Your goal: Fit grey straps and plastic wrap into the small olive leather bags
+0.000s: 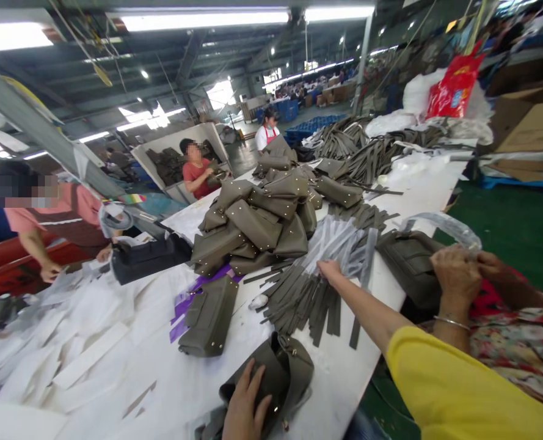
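Observation:
My left hand (249, 400) lies over the near side of an olive-grey handbag (294, 366) at the table's front, fingers spread on its surface. The bag's top gapes, and gold-coloured studs show on it. My right arm, in a yellow sleeve, reaches forward to a fanned pile of flat grey-brown straps (298, 299). There my right hand (330, 269) is closed on a strap, partly wrapped in clear plastic; its fingertips are hard to make out. Another olive-grey handbag (211, 316) rests on purple strips (186, 305) beyond my left hand.
A heap of similar handbags (257, 220) fills the table's middle, with more straps (367, 150) behind. White sheets (88, 330) and a black bag (152, 256) lie left. At right, a co-worker's hands (457, 275) handle a plastic-wrapped strap above a handbag (408, 260). Other people stand across the table.

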### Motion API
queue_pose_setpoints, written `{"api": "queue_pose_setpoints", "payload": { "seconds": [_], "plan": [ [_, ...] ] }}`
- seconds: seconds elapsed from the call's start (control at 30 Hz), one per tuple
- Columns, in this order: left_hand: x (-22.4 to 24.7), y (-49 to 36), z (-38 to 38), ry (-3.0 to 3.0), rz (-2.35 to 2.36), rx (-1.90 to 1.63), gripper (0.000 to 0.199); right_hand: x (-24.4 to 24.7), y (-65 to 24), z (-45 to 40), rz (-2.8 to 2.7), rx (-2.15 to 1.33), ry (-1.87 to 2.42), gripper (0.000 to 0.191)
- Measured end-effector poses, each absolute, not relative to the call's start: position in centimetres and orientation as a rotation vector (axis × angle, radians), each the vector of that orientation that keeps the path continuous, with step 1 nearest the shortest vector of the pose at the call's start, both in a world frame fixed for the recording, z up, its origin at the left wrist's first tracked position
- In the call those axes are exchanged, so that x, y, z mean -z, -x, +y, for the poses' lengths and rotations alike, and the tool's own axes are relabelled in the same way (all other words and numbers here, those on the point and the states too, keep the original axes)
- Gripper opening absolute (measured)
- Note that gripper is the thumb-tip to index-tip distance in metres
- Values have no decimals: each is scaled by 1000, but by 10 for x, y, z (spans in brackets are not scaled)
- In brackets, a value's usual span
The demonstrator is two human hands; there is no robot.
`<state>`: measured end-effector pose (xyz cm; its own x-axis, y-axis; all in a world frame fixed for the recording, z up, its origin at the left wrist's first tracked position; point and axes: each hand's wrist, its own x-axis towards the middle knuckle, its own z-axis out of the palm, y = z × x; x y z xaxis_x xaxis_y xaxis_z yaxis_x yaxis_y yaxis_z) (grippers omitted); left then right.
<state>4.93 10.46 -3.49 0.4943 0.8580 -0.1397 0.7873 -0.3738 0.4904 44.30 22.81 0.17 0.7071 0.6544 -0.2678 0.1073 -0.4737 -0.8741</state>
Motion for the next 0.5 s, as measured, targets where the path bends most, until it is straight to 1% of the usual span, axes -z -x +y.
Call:
{"api": "queue_pose_setpoints", "payload": {
  "seconds": [0.1, 0.2, 0.27, 0.3, 0.4, 0.5],
  "plan": [
    [18, -56, 116, -2184, 1410, -403, 49, -16, -415, 213, -651, -733, 1792, 34],
    [-20, -75, 133, -2168, 1463, -726, 52, -36, -365, 186, -736, -755, 1608, 36],
    [-50, -89, 144, -2167, 1414, -868, 53, -51, -323, 163, -825, -850, 1417, 37],
    [-64, -95, 148, -2154, 1369, -886, 52, -58, -301, 151, -867, -921, 1317, 37],
    [-94, -103, 154, -2083, 1246, -779, 47, -72, -250, 119, -958, -1160, 1132, 35],
    [-111, -91, 148, -2047, 1239, -671, 42, -70, -229, 99, -768, -1420, 1000, 36]
  ]
}}
